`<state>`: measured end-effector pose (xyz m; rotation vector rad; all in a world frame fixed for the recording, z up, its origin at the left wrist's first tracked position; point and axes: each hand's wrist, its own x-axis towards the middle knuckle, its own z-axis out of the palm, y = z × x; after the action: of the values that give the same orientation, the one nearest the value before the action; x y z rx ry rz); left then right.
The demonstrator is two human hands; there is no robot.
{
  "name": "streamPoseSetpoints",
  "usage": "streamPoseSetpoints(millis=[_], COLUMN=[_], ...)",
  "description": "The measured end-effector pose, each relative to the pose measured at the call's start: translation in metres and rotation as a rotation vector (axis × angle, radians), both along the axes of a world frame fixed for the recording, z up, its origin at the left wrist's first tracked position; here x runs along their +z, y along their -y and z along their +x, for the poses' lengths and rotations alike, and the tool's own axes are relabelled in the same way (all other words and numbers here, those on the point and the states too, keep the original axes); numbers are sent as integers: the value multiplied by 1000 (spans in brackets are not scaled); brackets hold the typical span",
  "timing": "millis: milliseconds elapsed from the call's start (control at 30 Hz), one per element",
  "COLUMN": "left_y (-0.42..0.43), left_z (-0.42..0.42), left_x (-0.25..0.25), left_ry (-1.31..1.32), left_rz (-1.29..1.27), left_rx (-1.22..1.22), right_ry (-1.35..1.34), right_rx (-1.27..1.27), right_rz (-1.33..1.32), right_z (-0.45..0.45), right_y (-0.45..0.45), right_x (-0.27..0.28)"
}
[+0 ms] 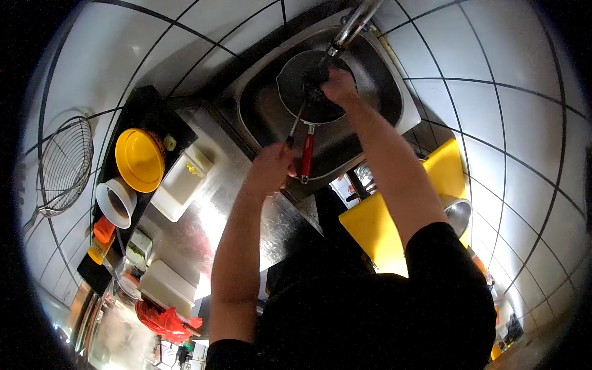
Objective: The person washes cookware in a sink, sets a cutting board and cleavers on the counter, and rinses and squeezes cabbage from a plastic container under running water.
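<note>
In the metal sink (250, 114) lies a dark round pan (290, 86) with a red handle (307, 154) pointing toward me. My left hand (271, 169) is closed round the dark grip of a long utensil with a thin metal shaft (298, 118). That shaft runs up over the pan, beside the red handle; its far end is lost in a dark patch. Over the pan, just below the faucet (354, 28), my right hand (339, 86) has its fingers curled at this dark patch. What it grips there cannot be made out.
Left of the sink runs a metal counter (243, 216). A yellow bowl (140, 160), a white bowl (116, 202) and a white tray (180, 184) stand along it. A wire strainer (66, 165) hangs on the tiled wall. A yellow board (376, 231) is at the right.
</note>
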<state>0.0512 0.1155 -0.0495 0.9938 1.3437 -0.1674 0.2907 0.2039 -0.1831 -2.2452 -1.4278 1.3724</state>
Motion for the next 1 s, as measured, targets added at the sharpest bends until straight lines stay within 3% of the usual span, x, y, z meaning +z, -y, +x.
streamPoseSetpoints(millis=[33,100,133,200,233,300,333,400,467,533,633,700,767,800,867,933,1000], left_y=[3,15,8,-5,-5,0,10,40,69,83,95,76,71,72,75,81,76], left_z=[-10,-32,-20,4,7,7,2,-16,-18,8,27,57,72,76,78,72,71], left_x=[-19,-69,-48,-8,-2,7,8,-2,-21,-17,-79,-75,-78,-82,-97,-120,-117], left_ry=[-18,-50,-189,-470,-485,-517,-514,-507,-314,31,-251,-298,-306,-293,-287,-303,-313], left_rz=[299,898,851,747,743,733,758,805,552,261,255,194,199,236,320,419,392], left_rx=[-195,-583,-676,-852,-851,-852,-756,-566,-73,650,428,315,235,215,168,110,114], right_ry=[228,178,151,83,48,39,33,196,374,568,642,501,256,84,-214,-460,-699], right_rx=[369,778,983,961,947,597,423,514,679,949,1086,987,843,754,445,5,-349], right_rz=[91,271,365,220,149,169,176,211,238,267,136,-164,-316,-316,-368,-460,-322], right_z=[7,9,8,-3,-7,0,7,22,27,22,6,-12,-28,-32,-36,-46,-51], right_y=[-2,-3,-7,-11,-12,-20,-25,-33,-29,-16,9,14,14,13,10,-10,-28], right_x=[-5,0,8,28,35,33,30,19,18,27,36,45,16,-36,-45,20,-30])
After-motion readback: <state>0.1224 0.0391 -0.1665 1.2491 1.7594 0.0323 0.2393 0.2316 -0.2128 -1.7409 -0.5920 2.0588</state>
